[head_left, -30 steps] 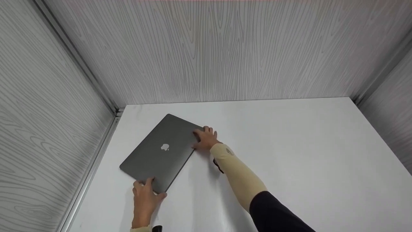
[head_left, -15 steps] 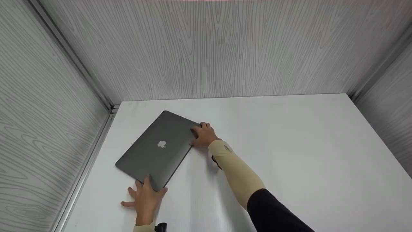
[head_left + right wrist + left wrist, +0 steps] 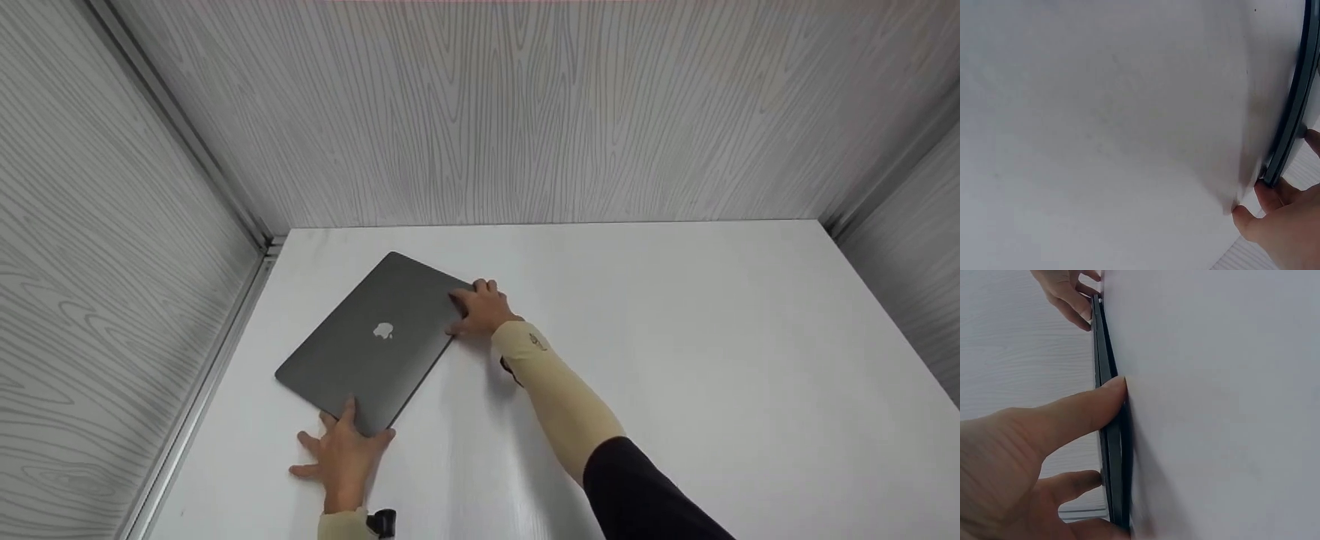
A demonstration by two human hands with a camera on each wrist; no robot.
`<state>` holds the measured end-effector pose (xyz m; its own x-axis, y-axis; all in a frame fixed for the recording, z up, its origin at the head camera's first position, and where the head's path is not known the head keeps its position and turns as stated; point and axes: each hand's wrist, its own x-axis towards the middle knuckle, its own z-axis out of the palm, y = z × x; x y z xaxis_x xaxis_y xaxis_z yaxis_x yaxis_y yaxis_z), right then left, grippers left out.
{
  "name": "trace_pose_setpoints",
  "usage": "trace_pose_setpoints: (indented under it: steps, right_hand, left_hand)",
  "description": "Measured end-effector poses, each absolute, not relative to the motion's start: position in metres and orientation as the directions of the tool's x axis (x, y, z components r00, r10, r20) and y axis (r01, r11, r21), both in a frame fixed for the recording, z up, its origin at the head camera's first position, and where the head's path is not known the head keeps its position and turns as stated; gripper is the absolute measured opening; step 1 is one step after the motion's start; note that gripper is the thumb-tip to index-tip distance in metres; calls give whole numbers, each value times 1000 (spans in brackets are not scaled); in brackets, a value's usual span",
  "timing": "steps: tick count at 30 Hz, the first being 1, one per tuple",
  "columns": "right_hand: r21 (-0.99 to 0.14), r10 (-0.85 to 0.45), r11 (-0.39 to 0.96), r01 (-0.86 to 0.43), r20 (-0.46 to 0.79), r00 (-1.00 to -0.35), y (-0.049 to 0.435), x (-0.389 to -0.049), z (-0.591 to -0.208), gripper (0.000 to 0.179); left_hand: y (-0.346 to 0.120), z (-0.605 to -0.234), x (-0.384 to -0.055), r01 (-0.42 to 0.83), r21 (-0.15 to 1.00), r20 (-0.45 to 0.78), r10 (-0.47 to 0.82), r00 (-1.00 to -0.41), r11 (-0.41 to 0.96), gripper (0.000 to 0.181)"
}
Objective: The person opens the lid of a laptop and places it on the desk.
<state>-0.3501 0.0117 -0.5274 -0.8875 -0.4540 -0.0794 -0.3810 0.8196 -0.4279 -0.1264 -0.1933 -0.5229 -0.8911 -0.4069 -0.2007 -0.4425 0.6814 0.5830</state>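
Observation:
A dark grey closed laptop (image 3: 360, 352) with a pale apple logo lies at a slant on the white table, toward its left side. My left hand (image 3: 346, 454) is at the near corner. Its index finger rests on the lid, and the outer fingers spread to the left. In the left wrist view the thumb presses the laptop's front edge (image 3: 1112, 455). My right hand (image 3: 484, 309) grips the right corner, with a bent index finger on the lid, thumb at the front edge and other fingers round the side. The right wrist view shows its fingertips at the laptop's end (image 3: 1283, 152).
White table surface (image 3: 675, 360) stretches to the right of the laptop. A wood-grain panel (image 3: 480, 112) rises along the back, with side panels at the left (image 3: 112, 262) and right (image 3: 915, 247). A metal rail (image 3: 202, 397) runs down the left edge.
My left hand's outer fingers have spread away from the laptop, and its index finger has straightened over the lid. My right hand keeps its hold, and the laptop lies about where it was.

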Motion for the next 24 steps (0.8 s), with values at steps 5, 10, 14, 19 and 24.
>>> trace_pose_setpoints:
  steps: [5, 10, 14, 19, 24]
  right_hand:
    - [-464, -428, 818, -339, -97, -899, 17, -345, -522, 80]
    - [-469, -422, 819, -330, -104, -901, 25, -338, -522, 80]
    - [-433, -412, 838, -333, -100, -906, 33, -335, -525, 79]
    - [-390, -434, 844, -368, -92, -896, 35, -333, -523, 80]
    - [-351, -458, 848, -398, -106, -882, 34, -332, -520, 85]
  left_hand:
    - [-192, -521, -130, -456, 585, -187, -436, -880, 670, 89]
    - [-187, -522, -131, -455, 589, -188, -434, -881, 668, 90]
    - [-185, -526, -133, -429, 599, -166, -419, -893, 676, 90]
    - [-189, -527, -135, -410, 617, -146, -414, -898, 671, 87]
    - [-194, -527, -136, -408, 629, -154, -409, -900, 661, 88]
